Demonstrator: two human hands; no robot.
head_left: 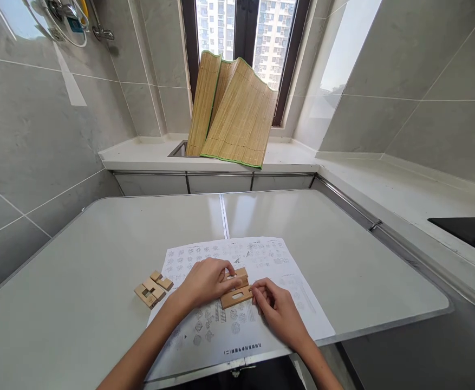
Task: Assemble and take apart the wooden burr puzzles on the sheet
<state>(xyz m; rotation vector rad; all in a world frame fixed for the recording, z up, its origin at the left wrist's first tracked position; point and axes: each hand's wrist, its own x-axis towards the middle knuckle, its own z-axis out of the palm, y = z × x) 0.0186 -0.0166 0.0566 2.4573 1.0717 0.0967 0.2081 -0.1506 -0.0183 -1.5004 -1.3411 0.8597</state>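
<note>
A slotted wooden piece (236, 297) lies over the printed sheet (261, 330), near its middle. Right behind it is a second wooden piece (241, 275), partly covered by fingers. My left hand (210, 281) reaches in from the left, its thumb and index finger closed on the rear piece. My right hand (275, 309) pinches the right end of the front slotted piece with thumb and fingertips. Several more wooden pieces (150, 291) sit grouped at the sheet's left edge.
The white table (99, 260) has a seam down its far half. Beyond it, a bamboo mat (237, 114) leans against the window on a white ledge (140, 154). A white counter (408, 189) runs along the right.
</note>
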